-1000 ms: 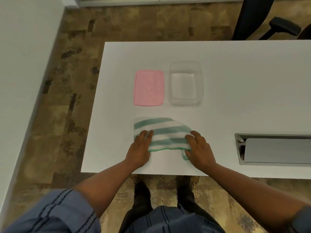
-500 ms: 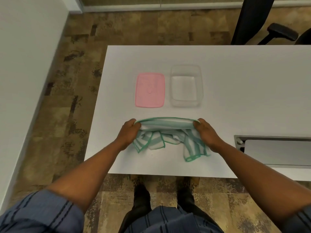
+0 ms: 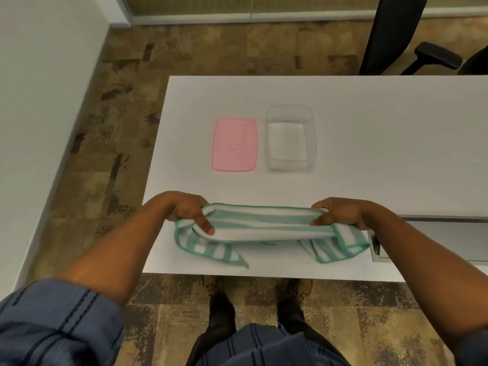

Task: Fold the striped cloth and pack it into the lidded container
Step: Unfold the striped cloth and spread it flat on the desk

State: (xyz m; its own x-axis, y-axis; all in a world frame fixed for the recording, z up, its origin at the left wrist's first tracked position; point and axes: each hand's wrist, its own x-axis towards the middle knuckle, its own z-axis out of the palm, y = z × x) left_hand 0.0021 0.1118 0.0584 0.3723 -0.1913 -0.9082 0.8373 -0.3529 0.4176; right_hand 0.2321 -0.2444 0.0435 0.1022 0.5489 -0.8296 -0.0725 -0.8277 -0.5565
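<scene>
The green-and-white striped cloth (image 3: 264, 228) is stretched wide between my hands near the table's front edge, its loose ends drooping onto the table. My left hand (image 3: 187, 210) grips its left end and my right hand (image 3: 338, 212) grips its right end. Farther back, the clear empty container (image 3: 314, 138) stands without its lid. The pink lid (image 3: 234, 143) lies flat just to the container's left.
The white table (image 3: 369, 122) has a recessed cable tray (image 3: 433, 239) at the right, close to my right hand. A black office chair (image 3: 396, 35) stands beyond the far edge. A wall runs along the left over patterned floor.
Both hands lifted the cloth off the table and pulled apart, stretching it much wider. The cloth went from lying flat and pressed down to being held taut, ends hanging.
</scene>
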